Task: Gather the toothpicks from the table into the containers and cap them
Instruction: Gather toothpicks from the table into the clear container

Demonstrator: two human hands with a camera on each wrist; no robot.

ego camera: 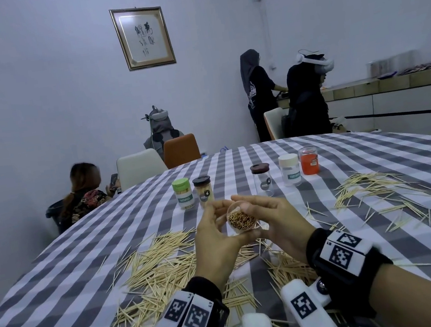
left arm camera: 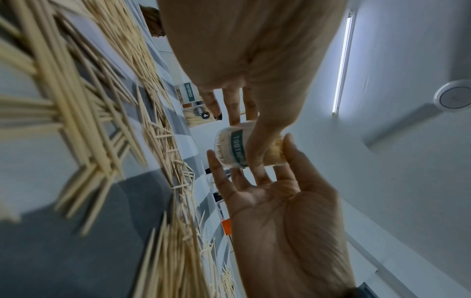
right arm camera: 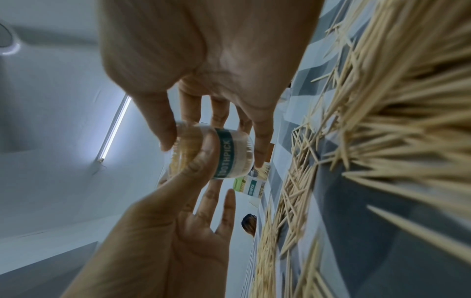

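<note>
Both hands hold an uncapped jar (ego camera: 241, 221) above the worktop (ego camera: 59, 282), tilted mouth toward the head camera; its base is hidden. Left hand (ego camera: 214, 235) and right hand (ego camera: 275, 221) fingers curl round it. Loose toothpicks (ego camera: 156, 265) litter the grey-and-white checked cloth. Capped jars (ego camera: 184, 194) stand beyond. Label reads "TOOTHPICK" (right arm camera: 226, 153). Framed calligraphy (ego camera: 143, 36) hangs on the wall.

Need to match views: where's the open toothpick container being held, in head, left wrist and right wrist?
Head: open toothpick container at centre, mouth toward the camera, between left hand and right hand.
Left wrist: centre, on its side, teal label facing the camera.
Right wrist: centre-left, on its side, thumbs on it.
Shared landmark: green-lidded toothpick jar, seen just beyond the hands in the right wrist view; its label only in the left wrist view.
</note>
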